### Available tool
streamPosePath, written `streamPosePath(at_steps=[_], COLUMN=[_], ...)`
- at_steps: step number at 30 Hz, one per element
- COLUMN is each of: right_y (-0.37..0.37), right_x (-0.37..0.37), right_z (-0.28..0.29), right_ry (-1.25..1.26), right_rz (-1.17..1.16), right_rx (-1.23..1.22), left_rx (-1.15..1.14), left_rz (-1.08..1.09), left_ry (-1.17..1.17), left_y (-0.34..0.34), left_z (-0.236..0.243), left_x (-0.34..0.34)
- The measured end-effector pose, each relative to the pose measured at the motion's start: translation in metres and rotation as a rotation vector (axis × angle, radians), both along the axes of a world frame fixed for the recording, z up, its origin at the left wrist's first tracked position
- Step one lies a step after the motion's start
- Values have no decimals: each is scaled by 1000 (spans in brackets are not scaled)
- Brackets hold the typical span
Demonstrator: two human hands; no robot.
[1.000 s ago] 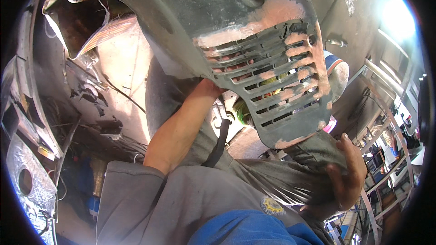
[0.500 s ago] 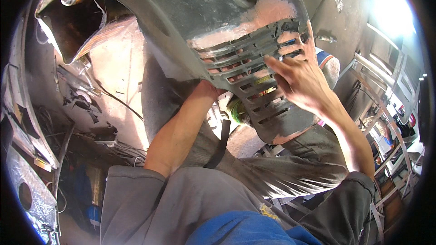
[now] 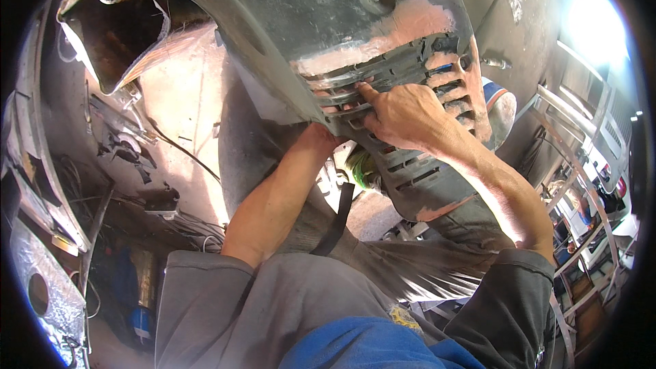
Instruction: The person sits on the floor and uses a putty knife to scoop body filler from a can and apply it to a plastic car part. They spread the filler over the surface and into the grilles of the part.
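A dark plastic car bumper (image 3: 294, 20) with slotted grille bars slants across my lap, pinkish filler smeared above and beside its slots. My left hand (image 3: 326, 135) reaches behind the bumper's near-left edge. Bits of skin show through the slots there, but most of its fingers are hidden. On the front side, my right hand (image 3: 403, 113) presses its index finger to an upper-left slat, the other fingers curled under. Whatever may be pinched in it is too small or too covered to make out.
Another dark, torn-edged panel (image 3: 109, 20) lies at the upper left. Metal frames (image 3: 581, 137) stand at the right, near a bright light. A cylindrical tool (image 3: 495, 63) lies beyond the bumper. Wires and scrap parts (image 3: 130, 154) litter the left floor.
My right hand has slid leftward along the grille, from the right-hand slots to the upper-left slats. The left hand stays behind the bumper's edge. The view has shifted slightly.
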State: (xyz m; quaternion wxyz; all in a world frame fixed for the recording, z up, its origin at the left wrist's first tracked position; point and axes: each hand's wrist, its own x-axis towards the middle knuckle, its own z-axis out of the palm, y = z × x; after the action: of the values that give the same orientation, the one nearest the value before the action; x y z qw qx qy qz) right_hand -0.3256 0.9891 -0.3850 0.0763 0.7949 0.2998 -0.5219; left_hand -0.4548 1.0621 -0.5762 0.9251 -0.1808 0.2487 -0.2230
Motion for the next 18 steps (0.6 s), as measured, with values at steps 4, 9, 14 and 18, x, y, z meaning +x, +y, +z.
streamPosePath(at_steps=[4, 9, 14, 18], right_y=[-4, -30, -12, 0], right_x=[8, 10, -8, -23], right_z=[5, -3, -3, 1], right_ry=[-3, -110, -60, -49], right_rz=[0, -45, -51, -7], right_rx=[-119, -127, -53, 104], left_rx=[21, 29, 180, 141], left_rz=[-51, -17, -126, -15], left_ry=[31, 10, 95, 16], left_y=[0, 8, -3, 9], left_z=[8, 35, 8, 31], left_x=[-4, 8, -5, 6])
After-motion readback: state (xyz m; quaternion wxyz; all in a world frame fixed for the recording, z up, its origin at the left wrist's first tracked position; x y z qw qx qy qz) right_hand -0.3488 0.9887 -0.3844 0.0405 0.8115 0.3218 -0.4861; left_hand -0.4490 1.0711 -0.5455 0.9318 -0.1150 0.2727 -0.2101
